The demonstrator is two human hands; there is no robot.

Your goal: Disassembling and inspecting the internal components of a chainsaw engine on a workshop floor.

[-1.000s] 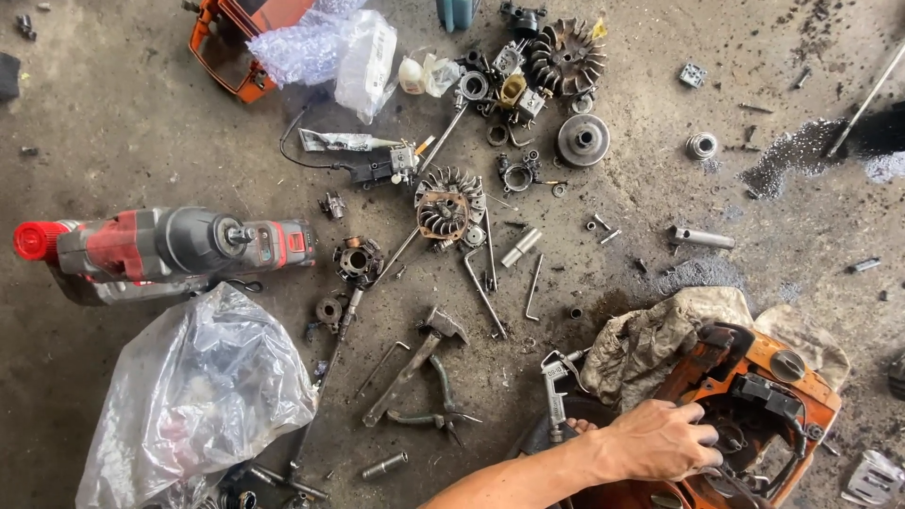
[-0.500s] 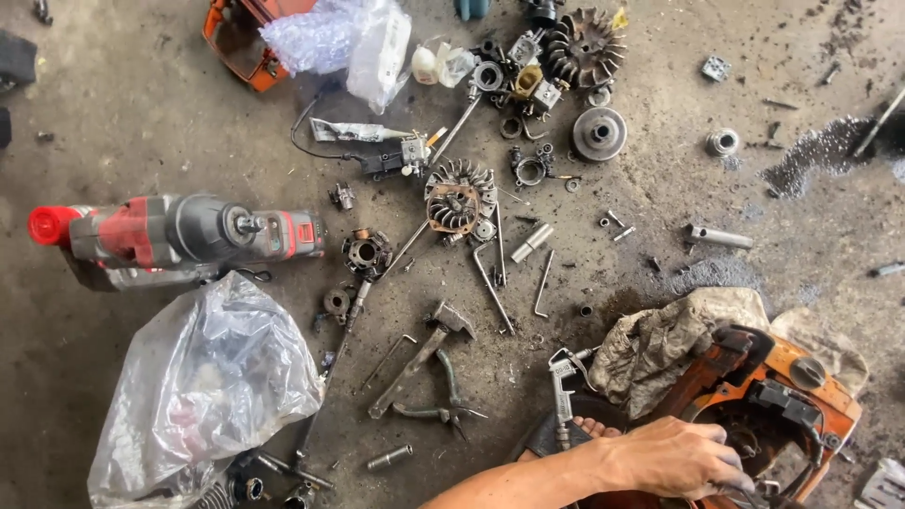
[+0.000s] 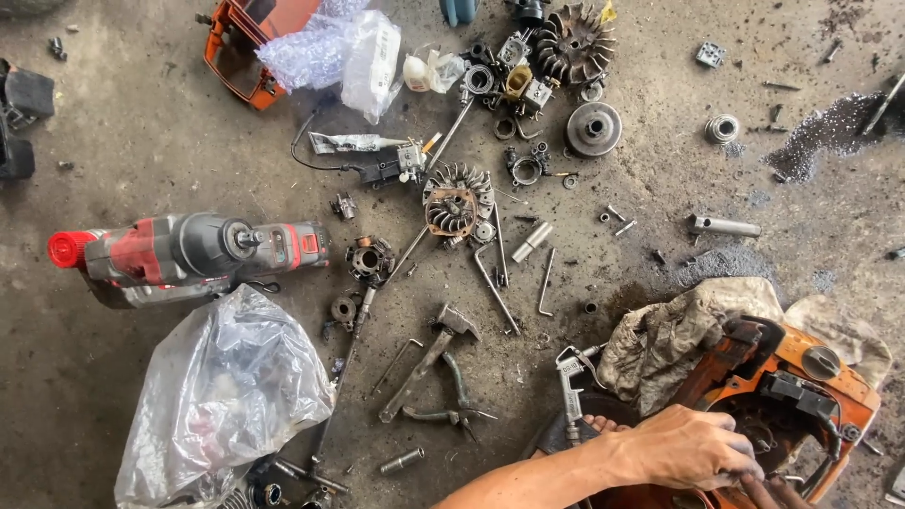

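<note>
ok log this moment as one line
left hand on orange engine housing | right hand fingertips at its lower edge | dirty rag beside it | parts strewn on concrete floor

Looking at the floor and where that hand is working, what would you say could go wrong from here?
The left hand reaches into the orange engine housing, where its fingers are partly hidden, so they might get pinched or scraped on edges. Small bolts lie loose on the gritty concrete floor and could easily be lost or kicked. The dirty rag beside the housing may shed grit inside.
</note>
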